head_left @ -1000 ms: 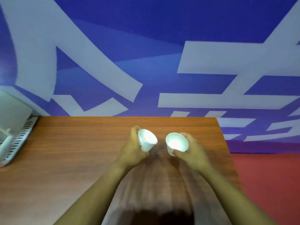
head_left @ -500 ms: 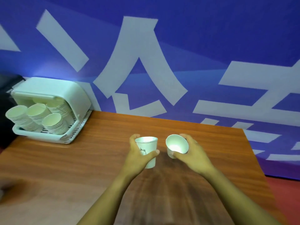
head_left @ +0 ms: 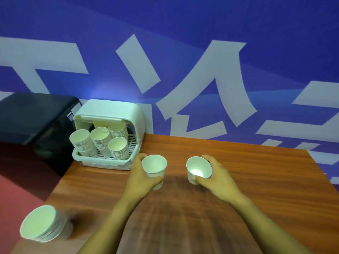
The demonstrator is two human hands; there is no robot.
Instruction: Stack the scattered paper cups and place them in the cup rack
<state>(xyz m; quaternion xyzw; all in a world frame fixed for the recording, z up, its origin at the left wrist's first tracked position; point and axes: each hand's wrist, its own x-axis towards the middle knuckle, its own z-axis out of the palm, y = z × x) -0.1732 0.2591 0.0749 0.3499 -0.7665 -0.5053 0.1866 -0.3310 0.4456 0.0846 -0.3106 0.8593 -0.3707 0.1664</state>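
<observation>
- Your left hand point(head_left: 141, 177) grips a white paper cup point(head_left: 154, 168) around its side, thumb across the front wall, fingers curled behind it; the cup stands nearly upright with its mouth up, above the middle of the bench point(head_left: 256, 189).
- Your right hand point(head_left: 218, 178) grips a second paper cup point(head_left: 199, 169), thumb under the near wall and fingers wrapped over the far rim; this cup is tilted, its mouth turned toward you and to the left.
- The two cups are apart, side by side, with bare wood between them.
- The cup rack point(head_left: 110, 132) sits at the bench's far left corner against the blue wall point(head_left: 183, 33), just beyond your left hand; it holds several leaning stacks of cups point(head_left: 100, 142).
- Another stack of cups point(head_left: 44, 224), blurred, lies tilted at the bench's near left edge, well apart from both hands.
- A black box point(head_left: 34, 118) stands beside the rack, off the bench's left side.
</observation>
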